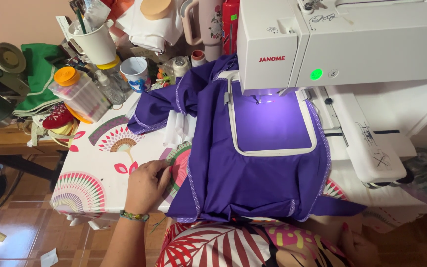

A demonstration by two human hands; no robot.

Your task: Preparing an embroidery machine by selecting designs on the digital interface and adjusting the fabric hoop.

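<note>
A table under a white cloth [100,163] printed with pink and green fans stands on a brown tiled floor, its far left end crowded with cups and jars. A white embroidery machine [342,44] sits at the right, a green light on its front. Purple fabric [253,183] is stretched in a white hoop [273,151] under the lit needle and hangs over the near edge. The left hand [147,185] rests on the tablecloth, fingers curled loosely and holding nothing, fingertips at the fabric's dotted left hem. The right hand [359,247] lies low by the lap, just below the fabric; its grip cannot be told
</note>
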